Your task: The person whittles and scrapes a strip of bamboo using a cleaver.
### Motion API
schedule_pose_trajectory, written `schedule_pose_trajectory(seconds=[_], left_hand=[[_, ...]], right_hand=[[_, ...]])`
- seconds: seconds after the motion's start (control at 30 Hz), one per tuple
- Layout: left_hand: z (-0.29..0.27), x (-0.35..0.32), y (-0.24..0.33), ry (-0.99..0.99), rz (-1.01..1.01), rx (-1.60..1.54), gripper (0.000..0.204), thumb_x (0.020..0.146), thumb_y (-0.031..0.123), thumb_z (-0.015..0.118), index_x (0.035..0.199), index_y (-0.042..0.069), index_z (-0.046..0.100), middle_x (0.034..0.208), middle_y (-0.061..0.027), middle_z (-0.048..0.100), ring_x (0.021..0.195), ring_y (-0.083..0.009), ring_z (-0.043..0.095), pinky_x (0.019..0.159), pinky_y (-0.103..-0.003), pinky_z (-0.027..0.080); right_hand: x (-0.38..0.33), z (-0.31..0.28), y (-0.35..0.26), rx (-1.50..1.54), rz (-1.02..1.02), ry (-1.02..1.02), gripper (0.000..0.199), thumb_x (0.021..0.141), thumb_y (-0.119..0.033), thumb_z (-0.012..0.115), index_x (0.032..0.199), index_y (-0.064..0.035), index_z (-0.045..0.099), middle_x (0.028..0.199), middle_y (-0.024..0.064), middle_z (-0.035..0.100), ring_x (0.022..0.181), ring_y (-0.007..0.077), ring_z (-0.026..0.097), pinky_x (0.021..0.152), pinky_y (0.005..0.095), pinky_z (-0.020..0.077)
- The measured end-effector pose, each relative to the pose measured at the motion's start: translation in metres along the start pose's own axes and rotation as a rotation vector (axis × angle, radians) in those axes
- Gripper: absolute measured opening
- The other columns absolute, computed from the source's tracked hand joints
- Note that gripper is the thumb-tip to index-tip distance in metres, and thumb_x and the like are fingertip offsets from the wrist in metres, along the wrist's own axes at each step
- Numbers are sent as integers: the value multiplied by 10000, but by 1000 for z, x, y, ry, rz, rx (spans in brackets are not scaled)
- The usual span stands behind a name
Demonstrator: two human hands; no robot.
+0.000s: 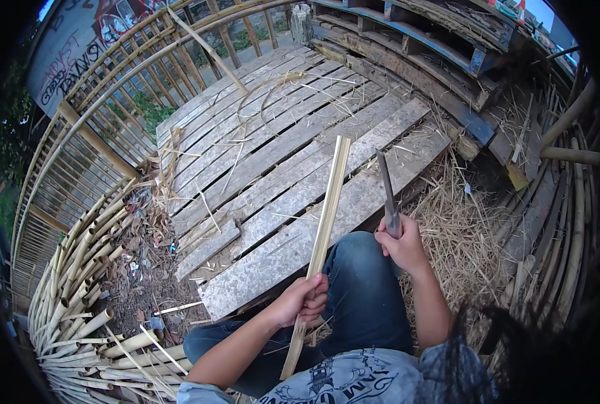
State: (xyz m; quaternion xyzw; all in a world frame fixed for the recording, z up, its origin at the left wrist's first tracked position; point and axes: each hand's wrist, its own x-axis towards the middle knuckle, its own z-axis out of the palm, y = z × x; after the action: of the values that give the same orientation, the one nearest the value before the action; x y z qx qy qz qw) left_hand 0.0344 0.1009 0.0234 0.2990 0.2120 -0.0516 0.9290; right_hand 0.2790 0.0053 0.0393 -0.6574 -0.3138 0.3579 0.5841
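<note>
My left hand (pixel 303 298) is wrapped round a long, flat split bamboo strip (pixel 328 205), which stands tilted across my lap with its upper end over the wooden platform. In my right hand (pixel 405 245), held above my bent knee, is a knife (pixel 386 180) with a narrow dark blade pointing up and away. My fingers close round its handle (pixel 393 224). The blade and the bamboo strip are apart, with a gap between them. The lower end of the strip reaches down beside my shirt.
A slatted wooden platform (pixel 273 158) with thin bamboo shavings lies ahead. Cut bamboo poles (pixel 78 289) are piled at left, more poles (pixel 573 222) at right. Straw-like shavings (pixel 458 236) cover the ground by my right arm. Stacked pallets (pixel 408 47) and a bamboo fence (pixel 145 60) stand behind.
</note>
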Motion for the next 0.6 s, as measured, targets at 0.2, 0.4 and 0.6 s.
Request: schedule_pose_trajectory(seconds=[0.2, 0.4, 0.6], left_hand=[[-15, 22, -25, -60, -23, -74, 299, 996, 363, 527, 818, 184, 368, 576, 81, 248, 432, -23, 207, 362, -205, 161], [-19, 36, -39, -171, -130, -156, 389, 1001, 505, 428, 796, 184, 353, 558, 97, 215, 421, -19, 190, 345, -193, 144], [-21, 40, -43, -151, -177, -144, 483, 992, 613, 291, 776, 183, 333, 547, 96, 196, 420, -24, 164, 348, -193, 129]], right_hand=[[5, 19, 10, -350, -217, -95, 411, 756, -189, 786, 618, -53, 423, 543, -49, 325, 532, 63, 287, 470, 281, 255], [4, 7, 21, -284, -197, -201, 740, 762, -774, 577, 665, -46, 487, 545, -17, 462, 473, 82, 473, 441, 230, 367], [-20, -6, 23, -577, -155, -155, 625, 785, -623, 683, 683, -30, 514, 517, 49, 442, 455, 167, 493, 457, 320, 376]])
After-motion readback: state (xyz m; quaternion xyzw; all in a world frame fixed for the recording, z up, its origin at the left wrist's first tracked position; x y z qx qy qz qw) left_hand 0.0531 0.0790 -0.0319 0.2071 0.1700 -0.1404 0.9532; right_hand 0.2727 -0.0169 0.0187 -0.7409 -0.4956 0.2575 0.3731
